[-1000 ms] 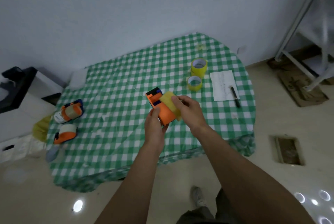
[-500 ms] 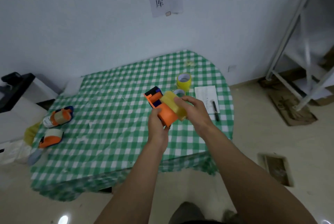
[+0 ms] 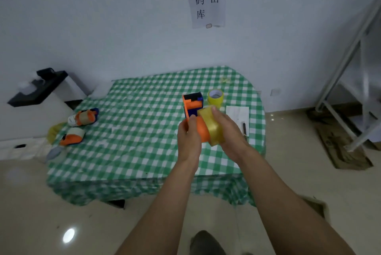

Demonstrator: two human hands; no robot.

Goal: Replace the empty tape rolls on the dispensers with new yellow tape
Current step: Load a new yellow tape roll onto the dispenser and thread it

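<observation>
Both hands are busy: my left hand (image 3: 188, 137) is wrapped round the near end of the orange plastic tape dispenser (image 3: 192, 104), thumb lying up along its rounded orange side. My right hand (image 3: 228, 129) is clamped on the translucent yellow roll of tape (image 3: 212, 129), with my fingertips hooked over its far edge and my palm behind it. The roll's flat face is pressed against the right side of the dispenser, touching the round orange part (whether it is seated on the hub I cannot tell, as my fingers cover that spot).

The dispenser tilts away from me. Its far end shows a black block on top, a short orange bar below that, and a blue piece under the bar. I hold both things in the air above the right half of the table with the green-and-white checked cloth (image 3: 144, 131).

Just beyond the dispenser, a second yellow tape roll (image 3: 215, 97) stands on the cloth with its white core facing up. To its right lies a white sheet of paper (image 3: 237, 110) with a black pen (image 3: 244, 129) at its near edge. Well apart, at the cloth's left edge, lie two more orange dispensers: the farther one (image 3: 83, 117) carries a brownish core and the nearer one (image 3: 72, 136) a whitish one.
</observation>
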